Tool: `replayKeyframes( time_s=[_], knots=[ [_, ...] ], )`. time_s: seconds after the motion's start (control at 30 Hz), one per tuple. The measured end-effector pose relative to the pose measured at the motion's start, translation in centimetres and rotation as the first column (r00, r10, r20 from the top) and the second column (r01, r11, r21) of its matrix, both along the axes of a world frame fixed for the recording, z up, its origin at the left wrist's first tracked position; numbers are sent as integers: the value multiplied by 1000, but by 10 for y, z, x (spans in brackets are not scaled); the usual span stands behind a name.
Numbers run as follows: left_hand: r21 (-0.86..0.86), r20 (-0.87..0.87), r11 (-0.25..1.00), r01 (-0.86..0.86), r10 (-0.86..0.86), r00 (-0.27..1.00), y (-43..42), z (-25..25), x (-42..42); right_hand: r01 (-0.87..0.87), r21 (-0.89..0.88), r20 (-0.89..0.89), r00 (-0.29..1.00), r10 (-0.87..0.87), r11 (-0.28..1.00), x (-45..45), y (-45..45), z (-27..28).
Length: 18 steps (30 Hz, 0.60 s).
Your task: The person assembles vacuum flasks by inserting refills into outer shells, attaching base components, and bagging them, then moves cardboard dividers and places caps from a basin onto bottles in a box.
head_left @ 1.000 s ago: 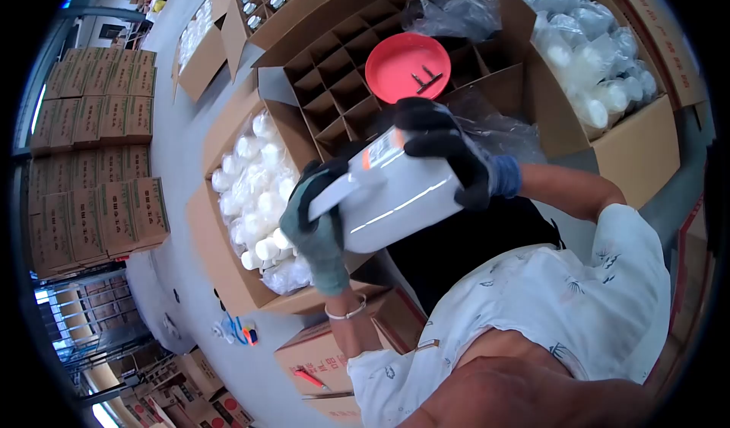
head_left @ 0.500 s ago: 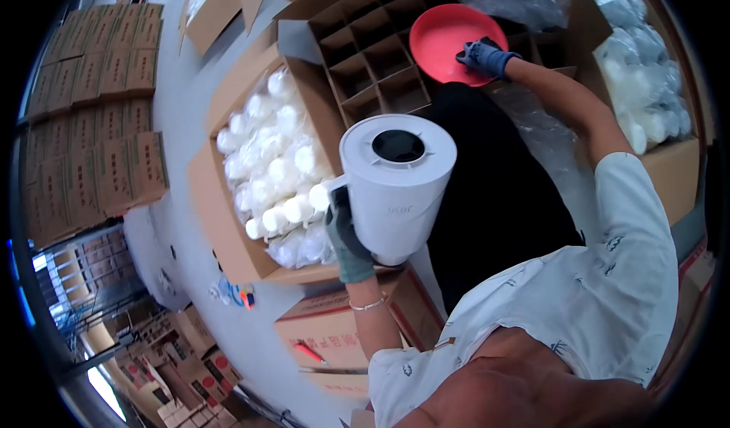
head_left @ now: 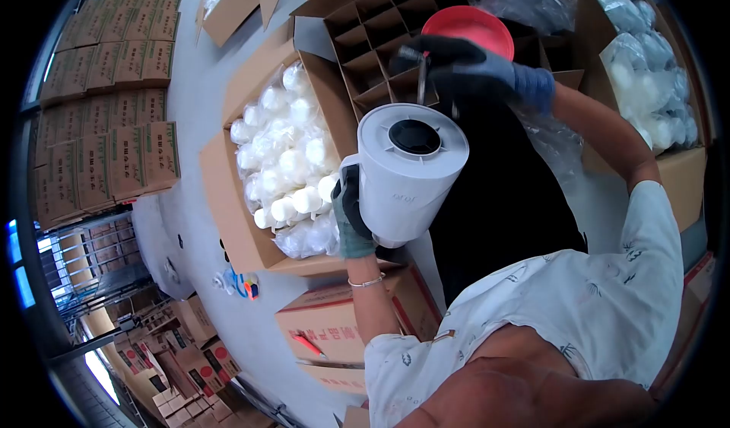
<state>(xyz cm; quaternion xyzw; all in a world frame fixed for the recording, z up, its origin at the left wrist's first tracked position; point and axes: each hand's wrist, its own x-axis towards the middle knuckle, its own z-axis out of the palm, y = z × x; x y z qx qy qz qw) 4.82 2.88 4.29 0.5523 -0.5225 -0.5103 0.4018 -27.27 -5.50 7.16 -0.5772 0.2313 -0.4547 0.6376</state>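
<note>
My left hand point(head_left: 352, 213), in a dark grey-green glove, is closed around the handle side of a white plastic jug point(head_left: 408, 192). The jug appears upside down, its raised lettering inverted and a round black centre facing up. Above the far rim of the jug is my right hand point(head_left: 471, 70), gloved in blue and black and slightly blurred. Its fingers pinch a thin metal rod point(head_left: 422, 80) with a bit of red near the top; its exact kind is unclear. Behind that hand sits a red plastic bowl point(head_left: 475, 23), its inside partly hidden.
An open carton point(head_left: 217, 200) of bagged white parts point(head_left: 289, 162) stands at left. A carton with cardboard dividers point(head_left: 369, 36) is ahead, with clear plastic bags point(head_left: 525, 2) on it. More bagged parts point(head_left: 639, 85) are at right. Stacked cartons point(head_left: 106, 101) line the far left.
My right hand has come out of the red bowl and moved left toward the jug, now with a thin metal rod in its fingers. The left hand still holds the jug.
</note>
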Motion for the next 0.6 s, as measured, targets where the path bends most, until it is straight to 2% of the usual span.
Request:
replayKeyframes(
  time_s=[0.03, 0.07, 0.17, 0.2, 0.3, 0.33, 0.37, 0.43, 0.5, 0.53, 0.6],
  knots=[
    [-3, 17, 1000, -1, 1, 1000, 1, 4, -3, 28, -88, -128, 991, -39, 996, 6, 9, 11],
    [-4, 35, 1000, -4, 4, 999, 3, 7, -6, -3, -89, -117, 993, -7, 996, 10, 14, 14],
    [13, 6, 999, 34, -34, 999, 5, 2, -4, 30, -97, -435, 898, -70, 995, 10, 23, 33],
    [21, -15, 998, 56, -56, 998, 6, -3, -1, 55, -219, -352, 927, -131, 974, 9, 23, 32],
    [89, -167, 996, -12, 27, 986, 7, -12, -3, 128, -444, -380, 869, -316, 887, 11, 35, 35],
    [41, -54, 999, 16, -14, 998, 7, -5, -6, 111, -499, -405, 847, -345, 859, 13, 39, 35],
    [-3, 61, 999, 48, -48, 997, 9, 6, -11, 112, -675, -339, 831, -441, 729, 15, 40, 28],
    [-101, 251, 990, 100, -72, 965, 12, 12, -12, 7, -772, -441, 714, -544, 635, 19, 39, 19],
    [-217, 391, 965, 149, -53, 919, 12, 9, -8, -118, -666, -609, 656, -446, 737, 15, 43, 22],
    [-198, 372, 972, 129, -47, 927, 12, 8, -7, -172, -602, -683, 616, -392, 780, 14, 45, 25],
    [-156, 334, 984, 84, -28, 942, 13, 7, -5, -167, -559, -720, 584, -375, 812, 16, 51, 30]
  ],
)
